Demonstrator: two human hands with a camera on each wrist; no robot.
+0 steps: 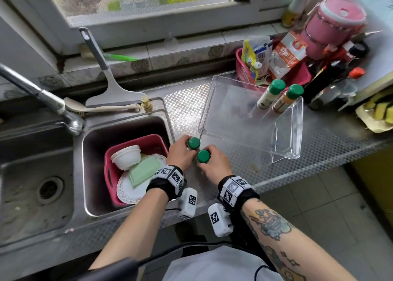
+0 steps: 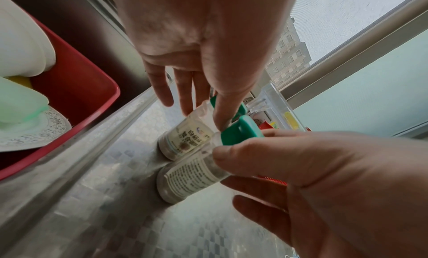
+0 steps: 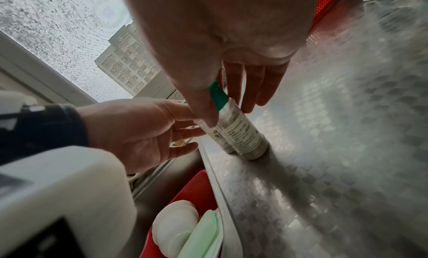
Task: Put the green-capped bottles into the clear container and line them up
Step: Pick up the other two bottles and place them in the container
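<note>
Two green-capped bottles stand upright and touching on the patterned steel counter (image 1: 244, 153), just in front of the near left corner of the clear container (image 1: 285, 119). The left hand (image 1: 180, 155) grips the farther bottle (image 1: 194, 143) near its neck, thumb and fingers curled round it. The right hand (image 1: 214, 163) pinches the nearer bottle (image 1: 203, 156) just under the cap, its thumb on the shoulder. Two more green-capped bottles (image 1: 270, 94) already stand in the container, leaning against its far right wall. To the left, a sink (image 1: 93, 132) holds a red tub (image 1: 110, 174) with white bowls (image 1: 126, 157), a plate and a green cloth. A pink basket (image 1: 244, 72) of packets stands behind the container.
</note>
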